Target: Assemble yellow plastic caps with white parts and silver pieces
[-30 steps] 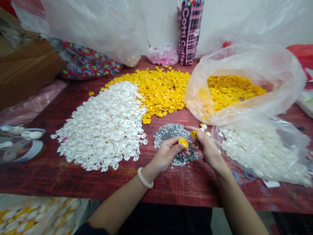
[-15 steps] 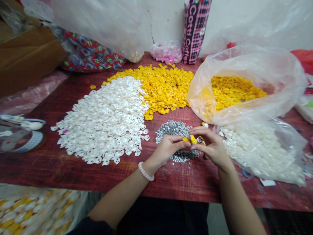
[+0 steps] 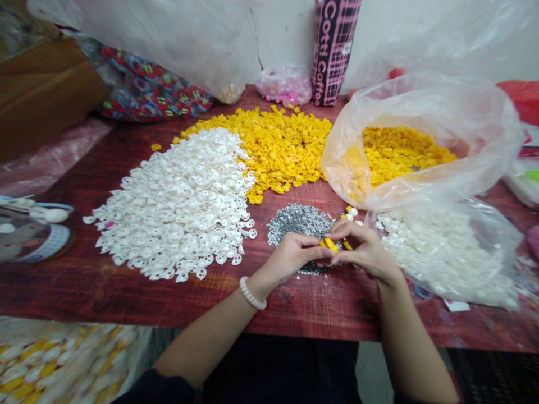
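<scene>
Both hands meet over a pile of small grey discs (image 3: 295, 220), pinching a small yellow plastic piece (image 3: 329, 245) between their fingertips. My left hand (image 3: 292, 257) is closed on its left side, a pale coiled band on the wrist. My right hand (image 3: 364, 249) is closed on its right side with thumb and forefinger. The fingers partly cover the piece, so its exact shape is unclear. Left of the hands spreads a heap of white plastic pieces with holes (image 3: 177, 207). Behind lies a heap of yellow pieces (image 3: 286, 148). A few yellow-and-white pieces (image 3: 351, 212) lie just beyond my right hand.
An open clear bag (image 3: 475, 120) holds more yellow pieces at the right, with a bag of white pieces (image 3: 450, 258) before it. A Cotti Coffee bag (image 3: 334, 53) stands against the wall. At the left are a round container (image 3: 53, 244) and a brown carton (image 3: 46, 95).
The two hands have drawn closer together, and the yellow parts between them now sit together at the fingertips. The whole view has shifted slightly.
</scene>
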{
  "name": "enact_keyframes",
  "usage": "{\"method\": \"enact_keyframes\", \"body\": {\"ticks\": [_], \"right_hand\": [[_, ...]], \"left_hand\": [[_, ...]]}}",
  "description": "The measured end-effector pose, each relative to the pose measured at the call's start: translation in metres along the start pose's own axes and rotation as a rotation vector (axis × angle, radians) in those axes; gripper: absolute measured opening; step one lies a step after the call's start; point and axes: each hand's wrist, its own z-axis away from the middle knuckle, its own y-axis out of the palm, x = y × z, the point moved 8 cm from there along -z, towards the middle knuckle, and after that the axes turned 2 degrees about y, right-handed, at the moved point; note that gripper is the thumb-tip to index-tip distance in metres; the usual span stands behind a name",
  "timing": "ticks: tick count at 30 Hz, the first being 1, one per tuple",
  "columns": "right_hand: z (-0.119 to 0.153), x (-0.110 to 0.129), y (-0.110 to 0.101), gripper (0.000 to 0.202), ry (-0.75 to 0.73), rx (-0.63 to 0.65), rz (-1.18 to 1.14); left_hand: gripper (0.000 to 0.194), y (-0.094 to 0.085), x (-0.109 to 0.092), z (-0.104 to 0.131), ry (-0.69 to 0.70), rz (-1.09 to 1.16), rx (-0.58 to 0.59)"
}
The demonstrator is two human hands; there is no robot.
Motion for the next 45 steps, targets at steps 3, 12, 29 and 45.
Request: {"method": "enact_keyframes", "body": {"ticks": [3,12,29,45], "right_hand": [[0.001,0.002,-0.001,0.027,0.008,0.029,0.055],[0.004,0.011,0.001,0.019,-0.045,0.055,0.37],[0.0,0.012,0.015,0.021,-0.176,-0.01,0.63],[0.002,-0.01,0.029,0.025,0.066,-0.247,0.07]], "left_hand": [[0.021,-0.001,-0.002,0.001,0.017,-0.074,0.001],[0.024,-0.003,-0.001,0.001,0.018,-0.215,0.032],[0.029,-0.022,-0.002,-0.005,0.081,-0.457,-0.178],[0.025,-0.039,-0.015,0.004,0.2,-0.077,-0.433]]}}
